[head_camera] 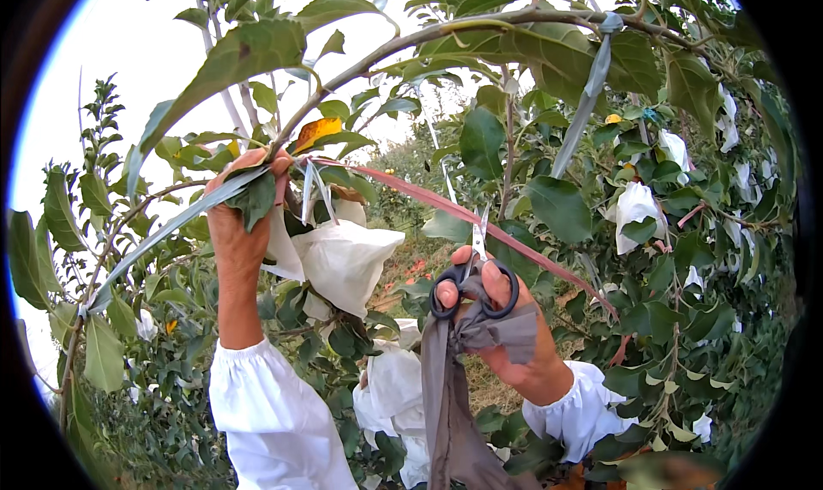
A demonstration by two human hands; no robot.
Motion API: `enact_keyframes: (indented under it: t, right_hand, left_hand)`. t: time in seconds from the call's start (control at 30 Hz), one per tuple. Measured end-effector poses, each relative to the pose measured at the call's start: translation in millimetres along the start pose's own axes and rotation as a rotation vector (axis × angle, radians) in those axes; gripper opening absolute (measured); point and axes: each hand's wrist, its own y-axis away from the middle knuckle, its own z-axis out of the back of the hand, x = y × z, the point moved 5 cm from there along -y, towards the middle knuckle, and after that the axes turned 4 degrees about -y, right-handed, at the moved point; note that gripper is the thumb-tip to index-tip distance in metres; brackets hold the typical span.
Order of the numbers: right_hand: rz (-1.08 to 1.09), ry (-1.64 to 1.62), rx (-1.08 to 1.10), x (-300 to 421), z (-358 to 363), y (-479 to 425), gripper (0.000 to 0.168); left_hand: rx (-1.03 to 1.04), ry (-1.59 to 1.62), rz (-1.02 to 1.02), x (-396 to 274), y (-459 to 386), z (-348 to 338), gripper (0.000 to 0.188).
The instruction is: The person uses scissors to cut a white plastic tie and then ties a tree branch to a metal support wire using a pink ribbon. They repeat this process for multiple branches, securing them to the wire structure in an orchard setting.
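Observation:
My left hand (241, 210) is raised and closed around a leafy tree branch (360, 65) that arches overhead to the right. A pink plastic strap (424, 197) runs from beside that hand down to the right. In my right hand (508, 323) is a pair of scissors (479, 239) with dark handles, pointing up. Their slightly parted blades lie on either side of the strap. A grey cloth strip (450, 387) is knotted to the scissor handles and hangs down. Just below my left hand, a white fruit bag (347, 258) hangs among leaves.
More white bags (392, 387) hang lower down, and others (636, 213) on the right. A grey-blue strap (180, 226) stretches from my left hand to a thin branch at left. Another grey strap (588, 98) dangles from the arching branch. Dense foliage (694, 335) fills the right side.

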Motion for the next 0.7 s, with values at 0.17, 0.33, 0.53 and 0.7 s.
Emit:
enact_keyframes:
  t: [0.17, 0.33, 0.53, 0.7]
  right_hand:
    - [0.041, 0.03, 0.006, -6, 6, 3, 0.04]
    - [0.065, 0.079, 0.072, -4, 8, 10, 0.041]
    - [-0.596, 0.829, 0.582, -51, 17, 50, 0.058]
    - [-0.691, 1.443, 1.445, -76, 20, 82, 0.05]
  left_hand:
    - [0.012, 0.038, -0.016, -3, -1, -2, 0.04]
    - [-0.037, 0.016, -0.002, -7, -1, -2, 0.039]
    - [-0.019, -0.139, -0.018, -7, -3, -1, 0.033]
    - [0.045, 0.017, 0.015, -6, -6, -8, 0.037]
